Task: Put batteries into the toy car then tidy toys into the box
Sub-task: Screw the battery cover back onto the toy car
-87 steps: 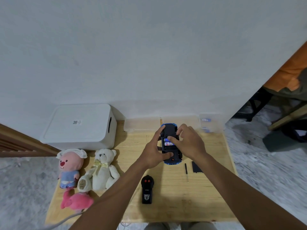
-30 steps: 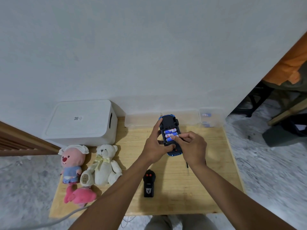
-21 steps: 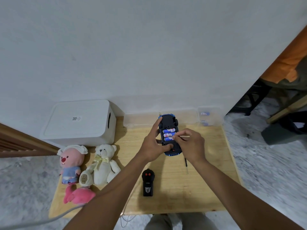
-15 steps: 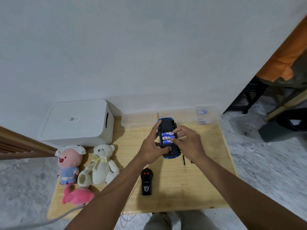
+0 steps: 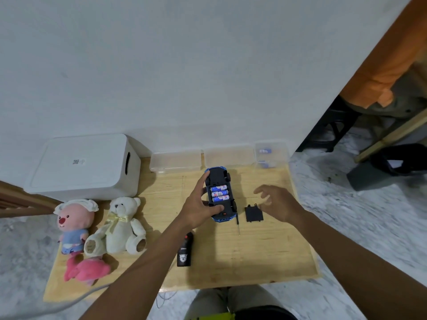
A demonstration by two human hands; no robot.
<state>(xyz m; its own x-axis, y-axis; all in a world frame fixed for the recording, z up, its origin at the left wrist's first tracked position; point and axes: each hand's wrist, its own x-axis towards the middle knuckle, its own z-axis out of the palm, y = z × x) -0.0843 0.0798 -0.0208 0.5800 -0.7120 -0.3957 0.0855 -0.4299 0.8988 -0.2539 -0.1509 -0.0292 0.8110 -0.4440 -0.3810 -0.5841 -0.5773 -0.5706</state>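
Head view: car [image 5: 221, 197] belly-up in left hand [image 5: 198, 209], right hand [image 5: 277, 204] free

Car is held upside down at the middle of the counter [image 5: 254, 250], black underside up and its bay uncovered, with three batteries [image 5: 219, 193] side by side in it. Whether it rests on the wood or is lifted cannot be told. Left hand grips the car from its left side, with fingers curled round it, the index along the far end and the thumb on the near part of the underside. Right hand hovers to the right of the car, fingers apart and loosely bent, holding nothing. Just beside the car's near right corner the black cover [image 5: 253, 213] lies flat. A thin screwdriver [image 5: 237, 224] lies between car and cover. The black remote [image 5: 184, 250] lies nearer the person, partly hidden by the left forearm. At the far left stands the white box [image 5: 83, 167], closed on top. In front of it sit a pink doll [image 5: 74, 225] and a white bear [image 5: 120, 227], with a pink plush [image 5: 85, 271] nearer still. Clear tubs [image 5: 175, 161] line the wall behind the car
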